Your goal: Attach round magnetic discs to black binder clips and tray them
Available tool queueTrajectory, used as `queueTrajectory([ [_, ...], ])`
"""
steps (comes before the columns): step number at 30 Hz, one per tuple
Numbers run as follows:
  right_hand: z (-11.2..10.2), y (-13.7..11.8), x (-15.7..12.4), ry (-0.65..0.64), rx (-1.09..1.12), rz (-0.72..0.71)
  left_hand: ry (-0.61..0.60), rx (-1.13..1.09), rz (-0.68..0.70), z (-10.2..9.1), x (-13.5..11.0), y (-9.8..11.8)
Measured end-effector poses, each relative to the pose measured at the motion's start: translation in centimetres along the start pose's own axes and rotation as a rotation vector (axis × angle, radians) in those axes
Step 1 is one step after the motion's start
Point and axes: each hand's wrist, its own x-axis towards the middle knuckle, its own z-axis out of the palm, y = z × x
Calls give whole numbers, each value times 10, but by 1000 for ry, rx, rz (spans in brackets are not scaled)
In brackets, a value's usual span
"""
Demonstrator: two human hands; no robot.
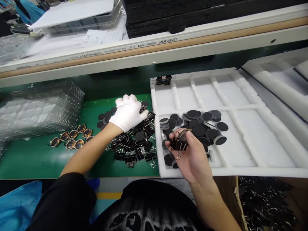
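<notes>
My left hand (128, 112), in a white glove, reaches over a pile of black binder clips (131, 146) on the green table. Its fingers curl down, with a dark clip showing between them and the thumb; the fingertips are hidden. My bare right hand (196, 157) is closed around a binder clip (179, 145) with silver wire handles. A round brownish lens in a thin rim (183, 134) sits at its thumb and fingertips. Beneath and beyond this hand, black round discs (199, 130) lie heaped in a white foam tray (247, 131).
Round tortoiseshell lens pieces (72, 134) lie at the left, by stacked clear plastic trays (40, 110). Clips joined together (164, 80) rest on the tray's back corner. A shelf edge (154, 48) crosses above the table. A box of clips (267, 202) stands below right.
</notes>
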Motion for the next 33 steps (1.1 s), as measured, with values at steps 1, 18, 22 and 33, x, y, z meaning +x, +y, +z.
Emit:
queueTrajectory([
  [1,-1,0,1,-10,-13,26,27,-27,0,-3,-3,-1],
  [18,14,6,4,-267,-48,-73,-83,-769,265,-23,-55,13],
  [22,14,12,4,-266,9,-20,-70,-727,213,-20,-63,23],
  [33,-2,-4,2,-235,-222,-104,-214,-1039,526,-29,-51,5],
])
